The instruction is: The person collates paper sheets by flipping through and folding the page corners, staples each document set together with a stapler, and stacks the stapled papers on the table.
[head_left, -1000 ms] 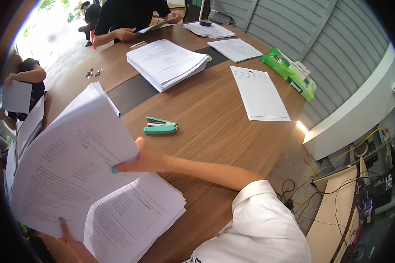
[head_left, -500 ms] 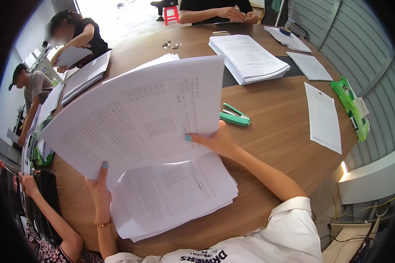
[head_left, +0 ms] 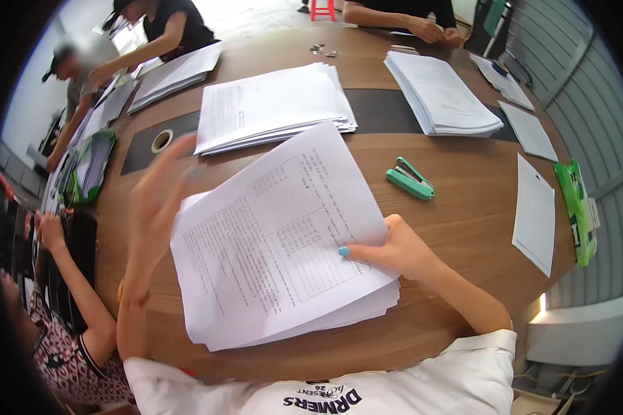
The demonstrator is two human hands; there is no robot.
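Observation:
Printed sheets [head_left: 277, 242] lie over a loose pile [head_left: 353, 311] on the wooden table, near my body. My right hand [head_left: 394, 249] grips their right edge, its blue-nailed thumb on top of the print. Raised at the left of the sheets, my left hand [head_left: 163, 197] is blurred, with its fingers apart and nothing in them. A green stapler [head_left: 410, 180] rests just beyond my right hand. Farther back lies a thick stack of printed paper [head_left: 273, 104].
Another stack [head_left: 439, 93] stands at the back right, near a single sheet [head_left: 534, 214] and a green packet [head_left: 576, 211]. A tape roll [head_left: 162, 141] lies left. Co-workers sit behind the table and at left; one person's forearm [head_left: 76, 277] is close on the left.
The lifted sheets have come down onto the pile. My left hand has let go of them and risen. My right hand still holds their edge, and the view has turned.

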